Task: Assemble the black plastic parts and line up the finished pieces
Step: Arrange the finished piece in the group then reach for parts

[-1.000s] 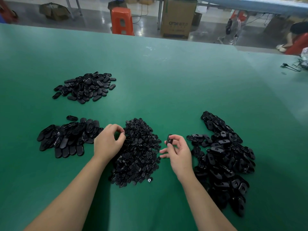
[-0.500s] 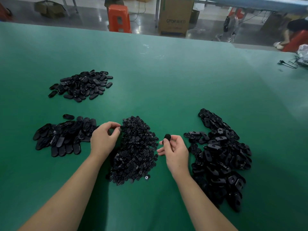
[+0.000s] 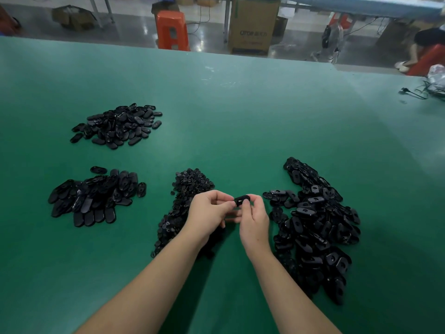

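Head view showed the right hand (image 3: 254, 219) pinching a black oval shell (image 3: 241, 200) while the left hand (image 3: 209, 213), fingers curled on a piece too small to see, met it above the small-parts heap (image 3: 185, 203), so fitting seemed in hand, needing careful alignment next.

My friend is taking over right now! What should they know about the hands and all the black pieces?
Right hand pinches a black part. Left hand meets it with pinched fingertips; whether it holds a small piece cannot be seen.
Small-parts pile lies under the left hand; the larger shell pile lies to the right.
Near left group is partly lined up in a row; another heap sits farther back on the green table.
Left: finish this piece, add it to the row, and keep working through the piles.
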A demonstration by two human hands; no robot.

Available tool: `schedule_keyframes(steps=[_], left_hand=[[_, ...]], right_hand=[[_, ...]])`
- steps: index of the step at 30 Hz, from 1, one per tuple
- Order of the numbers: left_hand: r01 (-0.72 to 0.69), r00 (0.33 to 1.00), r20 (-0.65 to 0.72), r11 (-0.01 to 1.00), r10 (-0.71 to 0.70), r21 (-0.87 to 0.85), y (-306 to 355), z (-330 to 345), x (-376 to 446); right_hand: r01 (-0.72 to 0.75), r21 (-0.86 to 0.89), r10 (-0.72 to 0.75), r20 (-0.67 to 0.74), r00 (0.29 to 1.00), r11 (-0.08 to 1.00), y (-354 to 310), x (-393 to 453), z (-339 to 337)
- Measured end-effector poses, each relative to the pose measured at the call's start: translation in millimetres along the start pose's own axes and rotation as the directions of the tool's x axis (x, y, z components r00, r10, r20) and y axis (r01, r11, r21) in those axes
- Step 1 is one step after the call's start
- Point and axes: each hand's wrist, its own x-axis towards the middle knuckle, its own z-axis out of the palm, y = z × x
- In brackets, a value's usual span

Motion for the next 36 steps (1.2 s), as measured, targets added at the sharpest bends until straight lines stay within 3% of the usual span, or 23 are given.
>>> schedule_keyframes(steps=[4,16,36], left_hand=[[0.008,1.0,0.007,1.0,-0.008,0.0,1,9,-1],[-0.005,0.99,-0.136,0.956,0.047,0.295,-1,20,11],[0.017,0.996,-0.089,0.967,0.006,0.253,4,16,15]], right_hand=[[0.019,-0.065,-0.022,-0.043,0.999,0.998,-1,0,-1],[0.03,-0.081,-0.034,-0.049,0.998,0.996,-2,1,-3],[0.027,-0.095,-0.027,-0.004,1.0,0.995,-2,0,-2]])
